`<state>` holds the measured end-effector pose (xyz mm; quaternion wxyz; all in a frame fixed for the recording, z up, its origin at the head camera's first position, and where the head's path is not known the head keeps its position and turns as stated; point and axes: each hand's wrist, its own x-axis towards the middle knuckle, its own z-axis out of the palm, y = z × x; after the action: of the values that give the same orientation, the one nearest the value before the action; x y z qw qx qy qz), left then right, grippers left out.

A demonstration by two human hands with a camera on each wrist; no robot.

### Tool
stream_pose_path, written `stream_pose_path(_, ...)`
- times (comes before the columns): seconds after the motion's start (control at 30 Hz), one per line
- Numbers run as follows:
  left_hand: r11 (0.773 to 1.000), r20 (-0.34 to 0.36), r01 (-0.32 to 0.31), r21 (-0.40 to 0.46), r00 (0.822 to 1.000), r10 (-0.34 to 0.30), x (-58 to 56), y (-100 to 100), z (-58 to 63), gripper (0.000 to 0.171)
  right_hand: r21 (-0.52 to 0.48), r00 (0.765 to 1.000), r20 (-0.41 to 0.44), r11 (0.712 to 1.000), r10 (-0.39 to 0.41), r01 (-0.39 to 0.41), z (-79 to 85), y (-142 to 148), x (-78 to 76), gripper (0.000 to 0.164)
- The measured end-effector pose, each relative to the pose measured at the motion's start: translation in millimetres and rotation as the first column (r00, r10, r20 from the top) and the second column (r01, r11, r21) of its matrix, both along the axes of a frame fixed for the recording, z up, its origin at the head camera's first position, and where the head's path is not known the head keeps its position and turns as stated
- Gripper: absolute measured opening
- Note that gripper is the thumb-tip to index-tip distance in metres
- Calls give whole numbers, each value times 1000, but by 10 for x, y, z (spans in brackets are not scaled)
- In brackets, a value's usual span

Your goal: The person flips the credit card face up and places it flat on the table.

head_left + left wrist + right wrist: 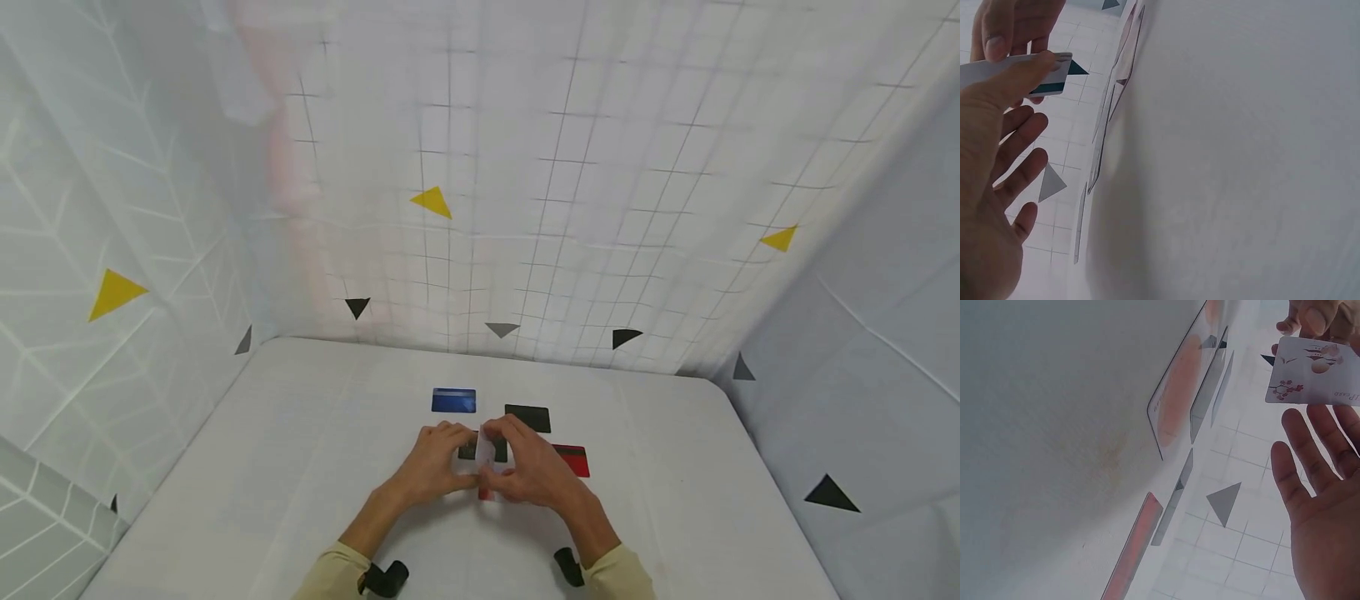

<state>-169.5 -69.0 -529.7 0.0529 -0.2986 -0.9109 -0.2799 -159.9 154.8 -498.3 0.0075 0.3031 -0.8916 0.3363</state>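
Note:
A white card (485,448) stands raised between both hands above the table. My left hand (438,462) pinches it, its thumb lying along the card (1054,75) in the left wrist view, where a dark green stripe shows. From the other side my right hand (534,468) also grips the card, with its other fingers spread in the right wrist view. Facing that camera, the card (1310,375) bears a printed blossom branch and upside-down lettering. Beneath the hands lie a dark green card (500,451) and a red-and-white card (486,493), both partly hidden.
Farther back on the white table (315,433) lie a blue card (453,401) and a black card (529,418). A red card (573,460) is beside the right hand. White hanging sheets with printed triangles (432,202) surround the table's back and sides.

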Motion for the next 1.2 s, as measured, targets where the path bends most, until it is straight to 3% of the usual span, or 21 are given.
stream_pose_path(0.3,997,47,-13,81,999,9,-7,-116,43,55,46,999,25,999,-19,18,13,32,-28,54)
stream_pose_path(0.6,997,42,6,77,999,-10,-10,-168,76,68,154,996,-85,988,-18,31,37,46,-14,55)
stream_pose_path(0.83,995,52,27,100,998,-32,-1,-167,89,75,219,993,-119,975,-20,46,33,59,-4,59)
stream_pose_path(1.2,992,48,44,121,998,-50,9,-132,87,66,254,998,-63,966,-28,43,24,55,5,63)
